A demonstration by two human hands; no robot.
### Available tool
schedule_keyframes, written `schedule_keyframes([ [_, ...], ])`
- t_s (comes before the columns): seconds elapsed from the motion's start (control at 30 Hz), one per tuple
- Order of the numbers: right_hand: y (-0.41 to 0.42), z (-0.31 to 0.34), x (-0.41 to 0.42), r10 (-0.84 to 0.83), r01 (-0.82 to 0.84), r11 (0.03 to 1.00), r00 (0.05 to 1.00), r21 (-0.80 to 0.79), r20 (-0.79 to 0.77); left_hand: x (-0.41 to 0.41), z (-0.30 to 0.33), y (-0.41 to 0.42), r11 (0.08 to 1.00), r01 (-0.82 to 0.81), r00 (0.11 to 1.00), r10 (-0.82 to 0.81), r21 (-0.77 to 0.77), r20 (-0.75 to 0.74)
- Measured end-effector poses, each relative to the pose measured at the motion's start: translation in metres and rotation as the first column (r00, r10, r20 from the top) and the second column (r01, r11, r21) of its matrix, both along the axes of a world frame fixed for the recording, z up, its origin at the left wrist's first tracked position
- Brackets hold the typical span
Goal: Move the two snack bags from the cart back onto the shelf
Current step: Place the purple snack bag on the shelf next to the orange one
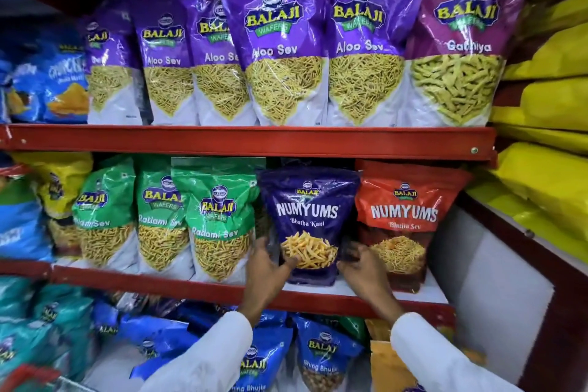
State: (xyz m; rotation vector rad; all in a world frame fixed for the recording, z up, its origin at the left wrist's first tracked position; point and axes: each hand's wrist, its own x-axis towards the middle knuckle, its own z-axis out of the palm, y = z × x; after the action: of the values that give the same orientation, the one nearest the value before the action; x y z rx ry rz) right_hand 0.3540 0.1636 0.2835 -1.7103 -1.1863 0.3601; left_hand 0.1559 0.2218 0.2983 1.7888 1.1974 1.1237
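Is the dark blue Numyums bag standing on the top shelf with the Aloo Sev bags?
No, the dark blue Numyums bag stands on the middle shelf, between a green Ratlami Sev bag and the red Numyums bag.

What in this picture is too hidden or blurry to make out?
All in the head view:
- Cart: out of frame, so any second bag left on it is unseen.
- Left hand and right hand: at the sides of the dark blue Numyums bag; their fingertips blur, so the grip is unclear.
- Bags at the far left: labels blurred.
- Bottom-shelf bags: partly hidden by the white sleeves.
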Motion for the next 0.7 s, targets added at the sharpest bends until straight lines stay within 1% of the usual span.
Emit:
schedule_keyframes([
  [0.03, 0.004, -0.005, 0.001, 0.043, -0.043, 0.997, 0.999, -0.061, 0.0, 0.002, -0.005, 0.006, 0.999, 0.008, 0.999, -0.01, -0.051, -0.046],
  [0.07, 0.008, -0.009, 0.002, 0.087, -0.086, 0.992, 0.996, -0.088, 0.004, 0.003, -0.015, 0.018, 0.997, 0.013, 0.997, -0.018, -0.077, -0.069],
  [0.13, 0.014, -0.015, 0.004, 0.15, -0.147, 0.984, 0.989, -0.1, 0.017, 0.007, -0.031, 0.035, 0.994, 0.031, 0.995, -0.041, -0.106, -0.096],
  [0.27, 0.005, -0.009, -0.002, 0.155, -0.154, 0.985, 0.988, -0.081, 0.001, 0.005, -0.024, 0.023, 0.996, 0.076, 0.991, -0.082, -0.055, -0.104],
  [0.37, -0.008, -0.009, -0.006, 0.158, -0.16, 0.984, 0.987, -0.084, -0.024, 0.001, -0.023, 0.013, 0.996, 0.093, 0.985, -0.094, -0.01, -0.148],
  [0.5, -0.024, -0.008, -0.011, 0.136, -0.135, 0.986, 0.991, -0.096, 0.007, -0.004, -0.024, 0.0, 0.994, 0.107, 0.979, -0.1, 0.027, -0.177],
  [0.57, -0.027, -0.003, -0.013, 0.14, -0.139, 0.985, 0.99, -0.103, -0.002, -0.007, -0.022, -0.004, 0.994, 0.097, 0.979, -0.086, 0.05, -0.187],
  [0.63, -0.029, 0.001, -0.014, 0.151, -0.15, 0.982, 0.989, -0.119, -0.003, -0.007, -0.018, -0.008, 0.995, 0.094, 0.978, -0.085, 0.039, -0.191],
  [0.7, -0.034, 0.0, -0.011, 0.159, -0.16, 0.979, 0.987, -0.126, -0.021, -0.007, -0.015, -0.017, 0.997, 0.05, 0.984, -0.039, 0.063, -0.172],
])
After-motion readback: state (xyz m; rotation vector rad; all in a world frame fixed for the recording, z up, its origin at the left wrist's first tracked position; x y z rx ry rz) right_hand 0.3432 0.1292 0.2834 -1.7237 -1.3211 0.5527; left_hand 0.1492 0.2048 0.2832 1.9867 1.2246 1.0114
